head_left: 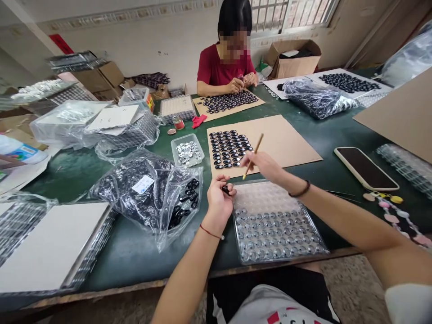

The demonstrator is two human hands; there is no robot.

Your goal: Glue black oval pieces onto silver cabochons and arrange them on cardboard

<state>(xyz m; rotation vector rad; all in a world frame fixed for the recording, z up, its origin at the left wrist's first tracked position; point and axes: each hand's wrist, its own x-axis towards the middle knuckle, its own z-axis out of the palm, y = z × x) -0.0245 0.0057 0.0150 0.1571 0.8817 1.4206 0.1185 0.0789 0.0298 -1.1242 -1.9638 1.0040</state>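
Observation:
My left hand (219, 198) is closed, pinching a small black oval piece (225, 189) between thumb and fingers, just left of a clear blister tray (276, 225) of round studs. My right hand (265, 164) grips a thin wooden stick (253, 156), its tip pointing down near the front edge of a cardboard sheet (283, 139). Rows of black oval pieces (229, 148) lie on that sheet. A clear plastic bag (151, 193) holding more black pieces lies to the left of my left hand.
A small clear tub of silver parts (187, 150) stands by the cardboard. A phone (366, 168) lies at right. Across the green table (135, 252) a person in a red top (222, 67) works over another cardboard of pieces. Bags, trays and boxes crowd the left.

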